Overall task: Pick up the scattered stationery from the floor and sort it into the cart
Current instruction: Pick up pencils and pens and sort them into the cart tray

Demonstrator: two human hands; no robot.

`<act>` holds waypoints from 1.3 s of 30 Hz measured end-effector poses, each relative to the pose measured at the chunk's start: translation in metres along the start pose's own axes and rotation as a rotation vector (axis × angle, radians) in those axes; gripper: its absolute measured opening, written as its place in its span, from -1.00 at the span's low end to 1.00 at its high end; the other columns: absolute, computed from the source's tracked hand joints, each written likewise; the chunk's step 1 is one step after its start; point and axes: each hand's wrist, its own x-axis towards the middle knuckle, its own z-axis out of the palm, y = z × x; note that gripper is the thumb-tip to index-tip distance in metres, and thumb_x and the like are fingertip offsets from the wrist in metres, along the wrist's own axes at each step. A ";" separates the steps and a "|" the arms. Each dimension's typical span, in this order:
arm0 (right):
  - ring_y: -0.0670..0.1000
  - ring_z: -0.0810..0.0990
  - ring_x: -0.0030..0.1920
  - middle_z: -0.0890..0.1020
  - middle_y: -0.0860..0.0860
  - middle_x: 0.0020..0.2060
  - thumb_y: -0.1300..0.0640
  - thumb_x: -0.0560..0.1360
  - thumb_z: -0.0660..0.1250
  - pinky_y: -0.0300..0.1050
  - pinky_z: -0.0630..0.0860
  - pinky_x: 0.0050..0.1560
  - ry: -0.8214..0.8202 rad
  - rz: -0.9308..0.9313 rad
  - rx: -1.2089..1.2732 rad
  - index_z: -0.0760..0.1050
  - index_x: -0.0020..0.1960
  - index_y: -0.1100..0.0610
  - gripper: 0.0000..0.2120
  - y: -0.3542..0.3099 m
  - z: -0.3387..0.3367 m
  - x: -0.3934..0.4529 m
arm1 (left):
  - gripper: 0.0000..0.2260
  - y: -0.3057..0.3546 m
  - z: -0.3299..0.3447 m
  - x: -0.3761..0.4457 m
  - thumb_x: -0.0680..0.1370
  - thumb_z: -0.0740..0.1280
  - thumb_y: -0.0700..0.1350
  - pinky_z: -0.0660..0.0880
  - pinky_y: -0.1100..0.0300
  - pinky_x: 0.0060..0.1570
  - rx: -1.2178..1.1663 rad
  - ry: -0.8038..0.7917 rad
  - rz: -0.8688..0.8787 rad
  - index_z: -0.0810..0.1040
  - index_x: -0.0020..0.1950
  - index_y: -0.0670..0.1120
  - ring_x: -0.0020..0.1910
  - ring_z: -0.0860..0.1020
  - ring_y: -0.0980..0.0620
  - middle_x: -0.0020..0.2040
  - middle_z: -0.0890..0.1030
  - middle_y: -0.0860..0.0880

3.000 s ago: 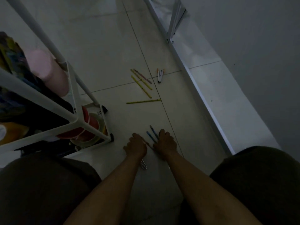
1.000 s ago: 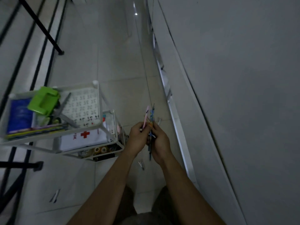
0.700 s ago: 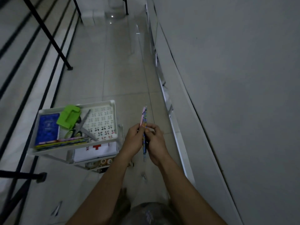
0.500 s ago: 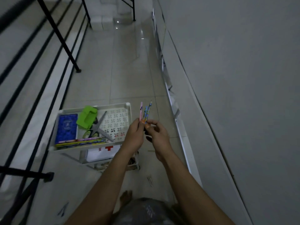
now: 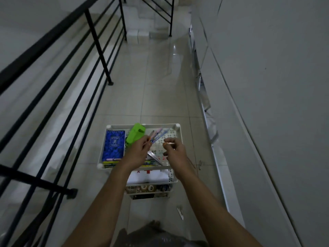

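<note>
The white cart point(image 5: 160, 124) stands on the tiled floor in front of me. Above its top tray, my left hand point(image 5: 138, 152) grips a small bunch of pens point(image 5: 158, 133), pink and blue, their tips pointing away to the right. My right hand point(image 5: 175, 150) hovers beside it over the tray's right half, fingers loosely curled, holding nothing that I can see. The tray holds a blue notebook point(image 5: 114, 145), a green hole punch point(image 5: 135, 136), scissors point(image 5: 154, 156) and pencils along the front edge. A metal clip point(image 5: 180, 213) lies on the floor near my feet.
A white box with a red cross point(image 5: 149, 177) fills the cart's middle shelf, with tape rolls point(image 5: 146, 188) below it. A black railing point(image 5: 99, 50) runs along the left, a white wall point(image 5: 267, 104) along the right. Another small item point(image 5: 200, 164) lies on the floor right of the cart.
I rose from the floor with the pens in both hands. My left hand has carried them over the cart's top tray, and my right hand has let go of them.
</note>
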 end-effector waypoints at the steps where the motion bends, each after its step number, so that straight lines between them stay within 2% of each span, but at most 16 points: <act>1: 0.02 0.52 -0.22 0.53 0.05 -0.13 0.16 0.58 0.27 -0.21 0.47 -0.26 0.029 -0.019 -0.020 0.46 0.09 0.07 -0.90 0.000 0.007 0.003 | -0.78 -0.006 -0.007 0.000 0.66 0.15 -0.09 0.54 -0.06 -0.02 0.034 -0.033 -0.023 0.46 0.28 -0.04 -0.01 0.54 -0.07 0.08 0.56 -0.07; 3: 0.02 0.54 -0.07 0.51 0.09 0.05 0.09 0.58 0.27 -0.16 0.50 -0.11 0.088 -0.074 -0.112 0.40 0.20 0.00 -0.79 0.005 0.019 0.011 | -0.72 -0.018 -0.020 0.000 0.65 0.16 -0.12 0.51 -0.04 0.12 0.122 -0.081 -0.053 0.44 0.36 -0.06 0.10 0.52 -0.02 0.19 0.54 -0.03; 5: 0.02 0.46 0.16 0.39 0.09 0.22 0.03 0.59 0.23 -0.07 0.46 0.14 0.088 -0.110 -0.266 0.35 0.35 0.01 -0.66 0.012 0.027 0.017 | -0.73 -0.030 -0.030 0.000 0.64 0.18 -0.13 0.50 -0.01 0.14 0.208 -0.109 -0.063 0.48 0.33 -0.02 0.13 0.53 -0.03 0.19 0.56 -0.06; 8: 0.10 0.41 0.29 0.34 0.13 0.29 -0.01 0.61 0.18 0.07 0.40 0.30 0.006 -0.115 -0.475 0.33 0.44 0.04 -0.59 0.019 0.034 0.022 | -0.74 -0.047 -0.040 -0.003 0.62 0.24 -0.15 0.50 -0.05 0.13 0.251 -0.135 -0.095 0.54 0.28 0.01 0.11 0.55 -0.06 0.18 0.59 -0.08; 13: 0.15 0.50 0.23 0.55 0.17 0.21 -0.05 0.60 0.20 -0.02 0.44 0.19 -0.097 -0.091 -0.680 0.47 0.34 0.20 -0.57 0.032 0.045 0.022 | -0.73 -0.064 -0.042 -0.010 0.58 0.29 -0.16 0.49 0.04 0.09 0.364 -0.075 -0.056 0.58 0.25 0.05 0.13 0.54 -0.04 0.15 0.59 -0.03; 16: 0.14 0.59 0.09 0.64 0.18 0.09 0.00 0.60 0.23 -0.09 0.47 0.04 -0.087 -0.108 -0.680 0.55 0.24 0.25 -0.62 0.033 0.048 0.018 | -0.72 -0.068 -0.041 -0.013 0.58 0.28 -0.15 0.46 -0.03 0.11 0.447 -0.045 -0.043 0.58 0.24 0.12 0.11 0.52 -0.06 0.09 0.56 0.00; 18: 0.15 0.61 0.01 0.66 0.21 -0.01 0.03 0.59 0.27 -0.06 0.50 0.00 -0.068 -0.135 -0.658 0.60 0.16 0.27 -0.67 0.031 0.046 0.016 | -0.71 -0.070 -0.041 -0.012 0.58 0.28 -0.14 0.43 -0.05 0.11 0.504 -0.025 -0.026 0.57 0.24 0.16 0.12 0.49 -0.08 0.09 0.54 0.01; 20: 0.16 0.63 -0.03 0.68 0.22 -0.06 0.06 0.57 0.32 0.00 0.52 0.02 -0.056 -0.166 -0.645 0.63 0.11 0.26 -0.71 0.030 0.044 0.015 | -0.70 -0.071 -0.040 -0.012 0.57 0.29 -0.14 0.42 -0.04 0.11 0.527 -0.007 -0.008 0.58 0.22 0.18 0.14 0.45 -0.08 0.13 0.53 0.02; 23: 0.11 0.63 -0.01 0.68 0.17 -0.03 0.13 0.56 0.32 -0.09 0.51 0.04 -0.077 -0.164 -0.656 0.63 0.14 0.22 -0.77 0.033 0.046 0.014 | -0.70 -0.070 -0.034 -0.010 0.59 0.25 -0.15 0.36 0.01 0.11 0.552 -0.017 -0.005 0.56 0.24 0.18 0.12 0.36 -0.07 0.14 0.49 0.02; 25: 0.12 0.58 -0.02 0.64 0.18 -0.01 0.18 0.58 0.27 -0.18 0.42 -0.02 -0.116 -0.197 -0.740 0.63 0.15 0.19 -0.77 0.038 0.048 0.014 | -0.70 -0.068 -0.029 -0.010 0.59 0.25 -0.15 0.32 0.03 0.10 0.555 -0.022 0.005 0.56 0.24 0.16 0.13 0.34 -0.08 0.13 0.48 0.00; 28: 0.15 0.52 0.00 0.54 0.20 0.02 0.21 0.60 0.23 -0.17 0.37 -0.02 -0.141 -0.213 -0.808 0.62 0.16 0.19 -0.76 0.044 0.049 0.016 | -0.74 -0.065 -0.026 -0.008 0.56 0.30 -0.03 0.30 0.03 0.09 0.510 -0.030 0.005 0.55 0.25 0.12 0.15 0.34 -0.10 0.13 0.48 -0.01; 32: 0.15 0.53 0.04 0.50 0.19 0.07 0.24 0.59 0.23 -0.21 0.40 0.05 -0.134 -0.257 -0.814 0.59 0.18 0.23 -0.76 0.049 0.050 0.016 | -0.72 -0.063 -0.024 -0.010 0.55 0.28 0.05 0.22 -0.02 0.21 0.553 -0.043 -0.030 0.53 0.27 0.14 0.22 0.33 -0.09 0.20 0.47 0.02; 36: 0.20 0.54 -0.03 0.58 0.23 -0.05 0.25 0.56 0.24 0.01 0.45 0.07 -0.141 -0.361 -0.853 0.63 0.14 0.21 -0.76 0.052 0.051 0.013 | -0.72 -0.063 -0.024 -0.013 0.56 0.29 0.06 0.22 -0.01 0.20 0.539 -0.038 -0.038 0.54 0.26 0.12 0.22 0.36 -0.07 0.21 0.50 0.03; 39: 0.17 0.50 0.04 0.62 0.20 -0.05 0.20 0.58 0.23 -0.01 0.29 0.08 -0.157 -0.406 -0.928 0.62 0.16 0.17 -0.76 0.052 0.051 0.012 | -0.72 -0.062 -0.025 -0.014 0.55 0.28 0.08 0.21 0.01 0.19 0.544 -0.016 -0.034 0.54 0.25 0.13 0.21 0.37 -0.05 0.20 0.50 0.04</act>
